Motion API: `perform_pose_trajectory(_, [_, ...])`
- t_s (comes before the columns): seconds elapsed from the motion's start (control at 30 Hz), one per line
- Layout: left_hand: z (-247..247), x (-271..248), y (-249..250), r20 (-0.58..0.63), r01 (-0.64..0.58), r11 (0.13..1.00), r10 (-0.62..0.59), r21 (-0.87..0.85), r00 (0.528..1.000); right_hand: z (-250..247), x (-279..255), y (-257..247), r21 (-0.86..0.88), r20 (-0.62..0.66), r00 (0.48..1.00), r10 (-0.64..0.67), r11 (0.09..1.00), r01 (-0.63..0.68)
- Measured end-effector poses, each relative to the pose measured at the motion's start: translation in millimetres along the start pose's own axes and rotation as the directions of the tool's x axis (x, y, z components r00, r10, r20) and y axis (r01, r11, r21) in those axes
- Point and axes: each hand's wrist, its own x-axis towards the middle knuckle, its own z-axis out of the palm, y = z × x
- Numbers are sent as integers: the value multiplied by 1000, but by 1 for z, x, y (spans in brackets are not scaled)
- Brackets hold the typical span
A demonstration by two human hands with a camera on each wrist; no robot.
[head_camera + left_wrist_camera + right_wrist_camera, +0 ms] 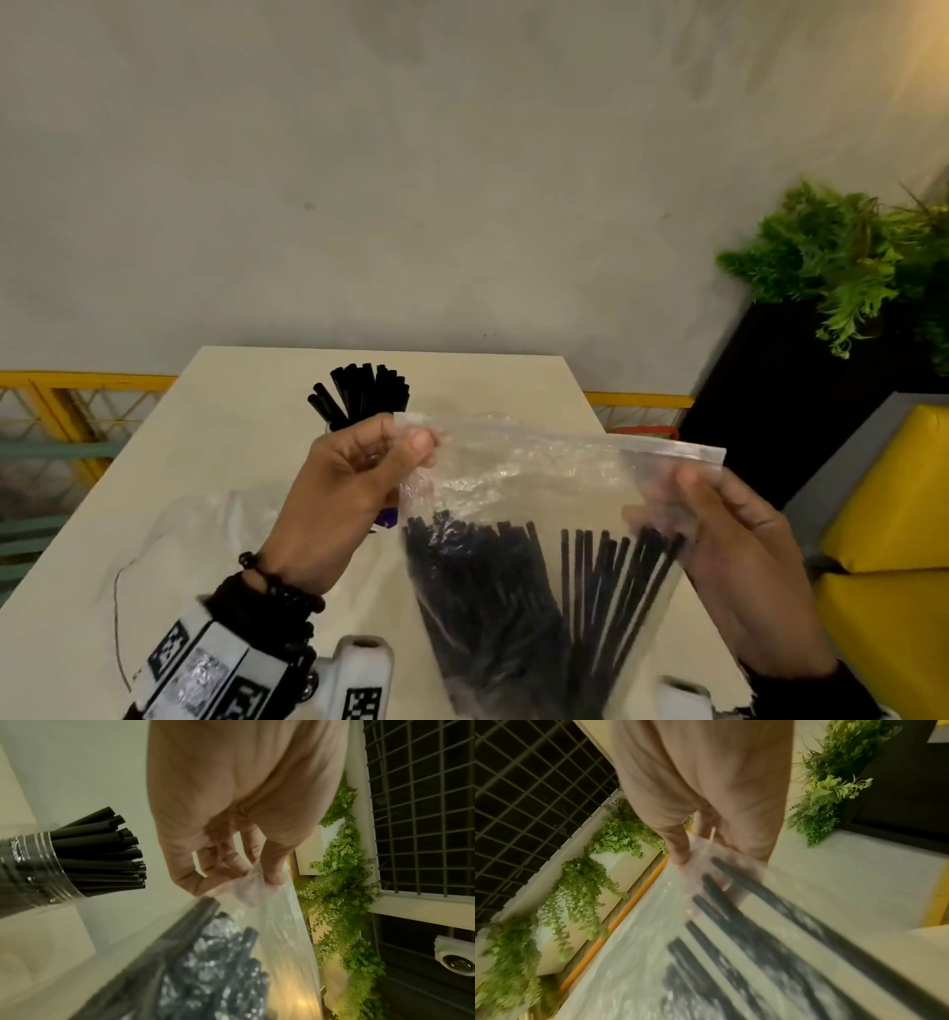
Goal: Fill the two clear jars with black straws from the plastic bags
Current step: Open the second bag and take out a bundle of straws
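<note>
— While the bag hangs over the table [102, 539], what sits farthest left?

— An empty, crumpled clear bag [205, 519] lying flat on the table, left of the left wrist.

— And the left hand?

— The left hand [354, 493] pinches the top left corner of the plastic bag [539, 493] between thumb and curled fingers; the left wrist view shows the film bunched at the fingertips [273, 876]. Behind that hand stands a clear jar [28, 870], its mouth packed with black straws [362, 393] fanning upward.

— Where do the bagged straws lie?

— Below and between the hands. The straws in the bag [493, 591] stand upright in its lower half, a dense bunch toward the left hand, a looser spread toward the right.

— The right hand?

— The right hand [729, 555] grips the bag's right edge just under the zip strip [667, 444], fingers partly seen through the film. Its wrist view is blurred, so how the fingers lie is unclear.

— Farther right?

— A green plant [842, 267] in a dark planter, a yellow cushion [893, 493] below it.
</note>
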Motion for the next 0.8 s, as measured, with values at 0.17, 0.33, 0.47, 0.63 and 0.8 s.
perform_pose_trajectory(0.17, [6,-5,10,8,-129,982,129,140,992,-1,5,-19,-521,-169,863,-476,786,332])
perform_pose_trajectory(0.33, [25,-7,21,66,-202,954,192,222,979,64,-13,-53,-659,423,722,-547,361,660])
perform_pose_trajectory(0.47, [39,-12,30,62,-227,954,219,195,974,101,-11,-49,-635,557,692,-460,302,711])
perform_pose_trajectory(0.63, [35,-14,33,11,-188,966,189,174,982,92,-4,-45,-638,557,703,-443,314,703])
perform_pose_trajectory(0.8, [26,-16,32,-19,-181,969,187,170,982,67,5,-36,-660,547,721,-426,311,684])
